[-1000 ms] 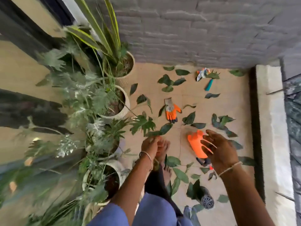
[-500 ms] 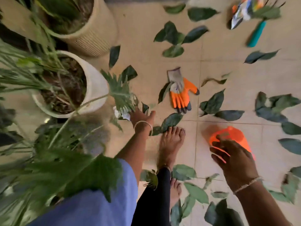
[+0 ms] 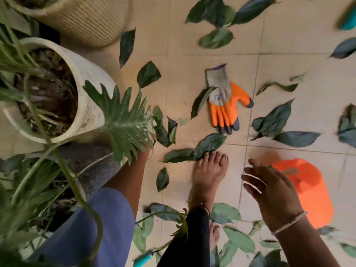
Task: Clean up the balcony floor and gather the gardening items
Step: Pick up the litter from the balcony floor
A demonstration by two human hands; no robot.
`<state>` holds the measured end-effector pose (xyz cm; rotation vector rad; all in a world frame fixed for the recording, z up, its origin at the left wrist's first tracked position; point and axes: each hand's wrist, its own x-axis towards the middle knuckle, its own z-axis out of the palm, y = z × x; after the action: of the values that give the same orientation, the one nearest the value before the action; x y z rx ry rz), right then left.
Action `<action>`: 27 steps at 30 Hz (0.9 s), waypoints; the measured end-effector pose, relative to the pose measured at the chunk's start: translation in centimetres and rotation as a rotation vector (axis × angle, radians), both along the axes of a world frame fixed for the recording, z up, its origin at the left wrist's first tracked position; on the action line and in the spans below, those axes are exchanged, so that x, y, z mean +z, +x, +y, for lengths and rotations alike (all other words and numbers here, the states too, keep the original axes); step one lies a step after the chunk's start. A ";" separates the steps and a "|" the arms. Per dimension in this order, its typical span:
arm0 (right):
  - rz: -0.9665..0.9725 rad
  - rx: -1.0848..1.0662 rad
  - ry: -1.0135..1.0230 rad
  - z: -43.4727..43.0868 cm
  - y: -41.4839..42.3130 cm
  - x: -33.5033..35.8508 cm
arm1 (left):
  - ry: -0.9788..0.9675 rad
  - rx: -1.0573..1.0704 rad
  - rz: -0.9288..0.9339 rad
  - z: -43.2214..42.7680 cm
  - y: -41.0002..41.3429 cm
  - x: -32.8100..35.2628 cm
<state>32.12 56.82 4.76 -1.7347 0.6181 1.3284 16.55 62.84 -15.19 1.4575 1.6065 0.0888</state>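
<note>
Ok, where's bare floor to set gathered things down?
Two bare patches: the tiles between the woven pot and the orange glove, bordered by a dark leaf; and the tile up right, between the upper leaf cluster and the teal tool. Crowded: leaves ring the foot and the bottom edge; the white pot and foliage fill the left.

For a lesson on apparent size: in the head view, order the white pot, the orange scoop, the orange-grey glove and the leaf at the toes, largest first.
1. white pot
2. orange scoop, partly hidden
3. orange-grey glove
4. leaf at the toes
The pot's nearness may flatter it.
</note>
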 end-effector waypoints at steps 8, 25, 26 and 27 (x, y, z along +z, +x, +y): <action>0.023 -0.075 -0.047 1.8 4.2 6.8 | 0.039 -0.001 -0.016 -0.5 0.7 1.3; -0.328 0.024 -0.026 10.9 22.9 10.8 | -0.140 0.328 -0.593 18.0 18.3 27.4; -0.364 0.074 -0.044 11.3 24.1 9.4 | -0.118 0.325 -0.580 18.8 18.5 26.5; -0.391 0.127 -0.064 11.9 25.4 7.8 | -0.104 0.341 -0.569 19.6 18.9 25.5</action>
<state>57.57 68.76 12.54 -2.0436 0.3346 1.0176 35.40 82.45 10.35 0.9489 1.3391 0.5557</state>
